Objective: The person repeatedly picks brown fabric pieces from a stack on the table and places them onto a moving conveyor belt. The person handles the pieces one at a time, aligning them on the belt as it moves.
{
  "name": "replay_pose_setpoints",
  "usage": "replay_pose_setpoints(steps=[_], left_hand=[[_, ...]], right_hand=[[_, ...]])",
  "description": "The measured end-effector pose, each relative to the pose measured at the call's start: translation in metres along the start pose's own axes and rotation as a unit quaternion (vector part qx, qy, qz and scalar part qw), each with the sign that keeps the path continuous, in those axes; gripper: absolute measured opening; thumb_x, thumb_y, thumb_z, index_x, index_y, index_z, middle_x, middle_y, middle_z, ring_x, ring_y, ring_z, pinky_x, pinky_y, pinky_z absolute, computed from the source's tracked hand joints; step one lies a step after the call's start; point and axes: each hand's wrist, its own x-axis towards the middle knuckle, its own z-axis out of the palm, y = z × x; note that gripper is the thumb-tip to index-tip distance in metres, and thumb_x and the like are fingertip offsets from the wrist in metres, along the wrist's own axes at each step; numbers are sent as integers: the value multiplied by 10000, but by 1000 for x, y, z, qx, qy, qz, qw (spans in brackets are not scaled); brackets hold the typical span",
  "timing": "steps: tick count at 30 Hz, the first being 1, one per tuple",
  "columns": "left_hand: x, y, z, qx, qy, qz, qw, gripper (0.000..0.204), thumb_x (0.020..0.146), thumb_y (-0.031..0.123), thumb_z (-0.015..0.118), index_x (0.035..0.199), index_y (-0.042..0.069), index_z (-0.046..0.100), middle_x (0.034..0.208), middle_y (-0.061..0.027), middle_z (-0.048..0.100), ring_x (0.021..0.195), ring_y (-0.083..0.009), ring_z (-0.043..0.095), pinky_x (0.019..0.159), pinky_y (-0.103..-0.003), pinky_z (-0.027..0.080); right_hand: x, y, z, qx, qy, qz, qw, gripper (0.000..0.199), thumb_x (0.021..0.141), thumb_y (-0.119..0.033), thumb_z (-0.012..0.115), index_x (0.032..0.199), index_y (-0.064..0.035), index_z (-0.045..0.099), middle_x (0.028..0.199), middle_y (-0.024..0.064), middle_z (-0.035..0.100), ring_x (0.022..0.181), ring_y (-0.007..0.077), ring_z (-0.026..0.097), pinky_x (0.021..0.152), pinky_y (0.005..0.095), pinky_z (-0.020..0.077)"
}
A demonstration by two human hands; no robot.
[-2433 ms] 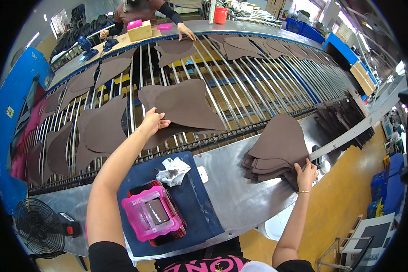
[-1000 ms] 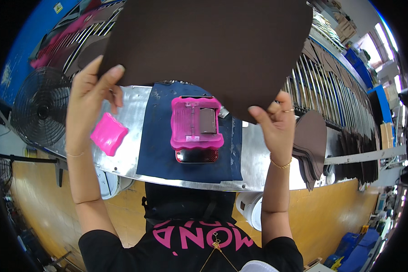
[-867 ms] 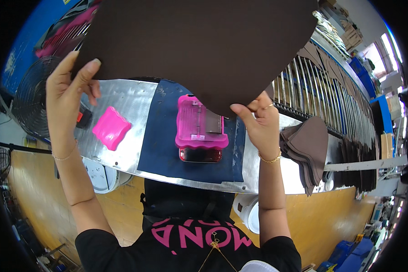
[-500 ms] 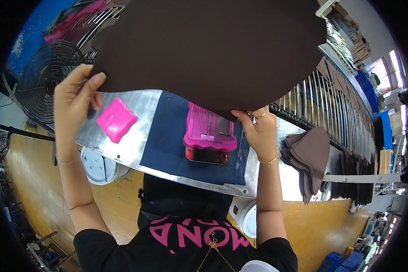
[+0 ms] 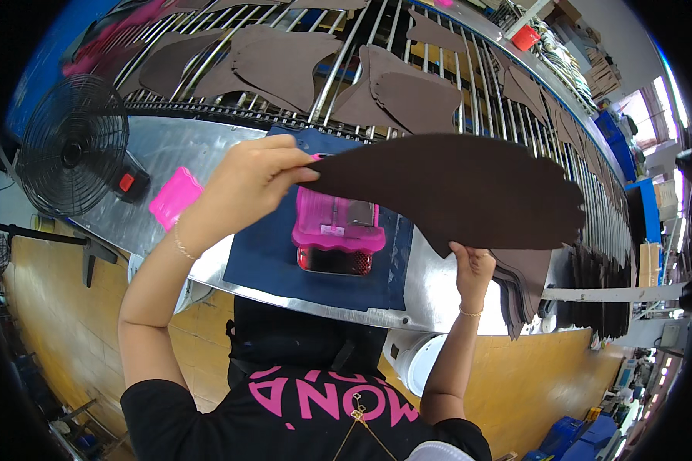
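A dark brown leather-like cut piece [image 5: 469, 192] with curved, scalloped edges is held up above the metal table. My left hand [image 5: 257, 184] pinches its narrow left tip between thumb and fingers. Lower on the right, my right hand [image 5: 473, 269] grips its near edge with the thumb on top. Just beyond that hand lies a stack of similar brown pieces [image 5: 527, 280], partly covered by the held one. Under the piece, a pink ridged plastic tray [image 5: 334, 227] with small items rests on a dark blue mat [image 5: 261, 261]. A red-and-black rounded object [image 5: 334, 261] shows at the tray's near side.
Behind the table runs a rack of metal bars [image 5: 369, 31] carrying several brown cut pieces [image 5: 273, 65]. On the left stand a black wire fan [image 5: 73, 154] and a pink scalloped lid [image 5: 173, 200]. A white bucket [image 5: 419, 365] sits below the table edge.
The brown piece has come down and moved right, uncovering the rack behind. My left hand has shifted right and my right hand has moved right and lower, both still holding it.
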Motion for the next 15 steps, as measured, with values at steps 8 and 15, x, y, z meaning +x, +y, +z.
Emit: replay_pose_setpoints(steps=[8, 15], left_hand=[[40, 34, 47, 18, -68, 102, 992, 121, 737, 140, 721, 758, 35, 664, 782, -67, 542, 683, -243, 578, 584, -352, 463], [66, 56, 43, -35, -42, 77, 996, 205, 798, 236, 682, 913, 69, 654, 888, -85, 545, 804, -267, 594, 676, -376, 483]], right_hand=[[-34, 9, -93, 84, 76, 88, 990, 101, 865, -56, 671, 830, 1, 595, 695, -40, 534, 647, 26, 427, 590, 174, 366], [-38, 7, -126, 304, 133, 190, 924, 193, 907, -19, 583, 1098, -25, 556, 827, -16, 562, 725, 29, 498, 611, 185, 431]])
